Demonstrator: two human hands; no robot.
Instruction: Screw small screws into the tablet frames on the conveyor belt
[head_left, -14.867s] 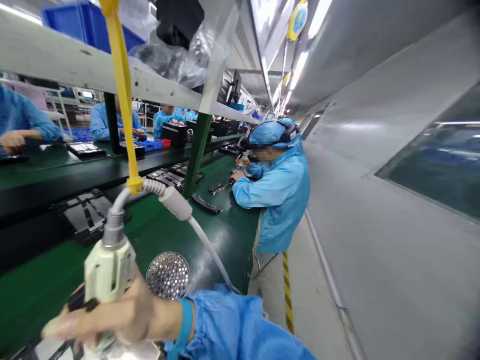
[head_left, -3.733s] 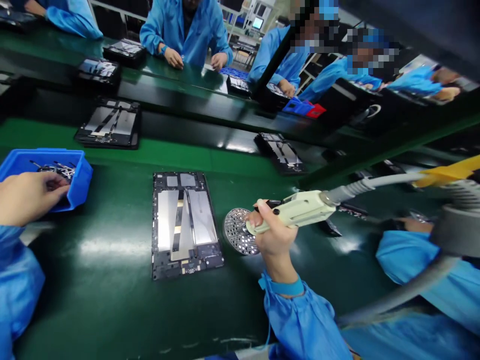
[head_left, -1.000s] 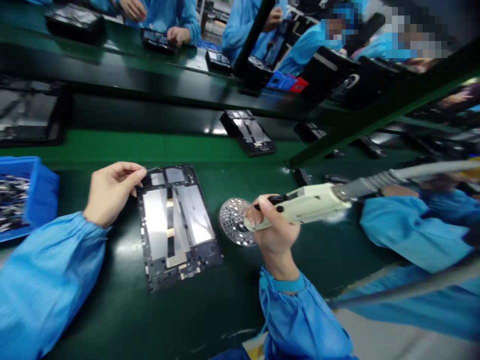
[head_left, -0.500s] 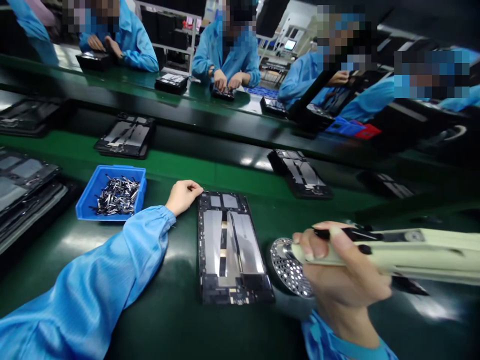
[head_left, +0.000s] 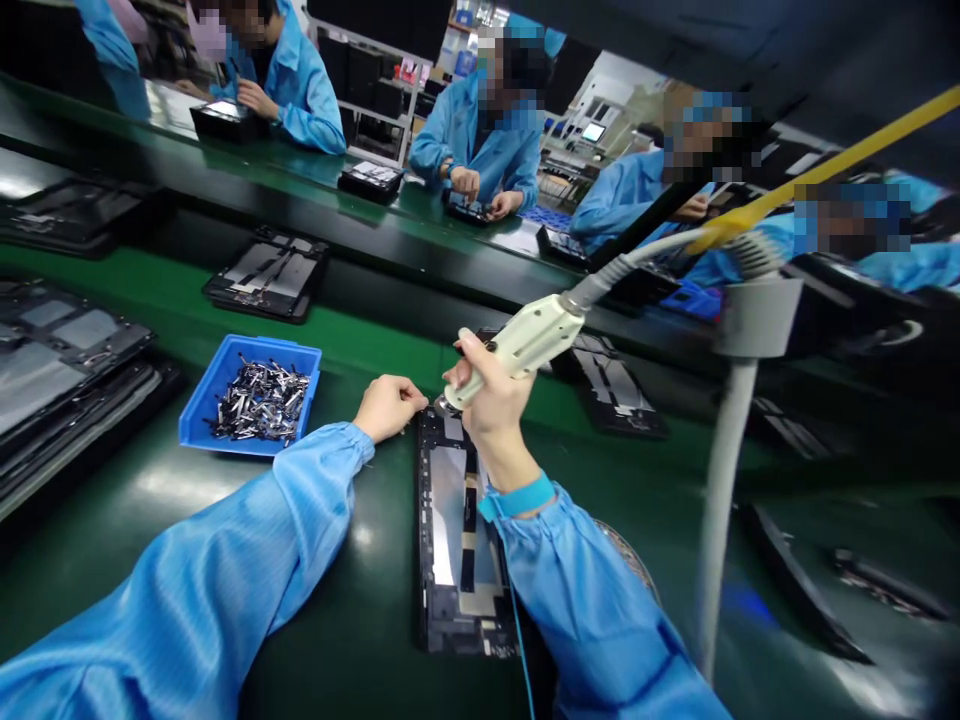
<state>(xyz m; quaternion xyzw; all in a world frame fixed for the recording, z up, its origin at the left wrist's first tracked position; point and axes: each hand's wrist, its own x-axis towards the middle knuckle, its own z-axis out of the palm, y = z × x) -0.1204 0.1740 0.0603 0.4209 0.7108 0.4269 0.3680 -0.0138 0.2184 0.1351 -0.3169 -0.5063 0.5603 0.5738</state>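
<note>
An opened tablet [head_left: 448, 480] lies on the green bench in front of me, its inner boards and ribbon cables exposed. My right hand [head_left: 499, 400] is wrapped round a cream electric screwdriver [head_left: 541, 335], its tip end low at the tablet's upper left corner. Whether the tip touches a screw is hidden. At that same corner my left hand [head_left: 390, 407] is pinched closed, fingertips against the edge; what lies between them is too small to make out. A perforated metal disc [head_left: 628, 552] shows partly behind my right forearm.
A blue bin [head_left: 196, 415] of small metal-and-black parts stands left, beside stacked tablets [head_left: 67, 370]. More opened tablets [head_left: 266, 275] lie along the bench. A grey upright pole [head_left: 724, 520] rises at right. Co-workers in blue sit across. A yellow strap [head_left: 832, 165] hangs overhead.
My right hand has carried the screwdriver from the perforated disc leftward and up to the tablet's upper left corner. My left hand keeps its pinch there. The view has shifted slightly.
</note>
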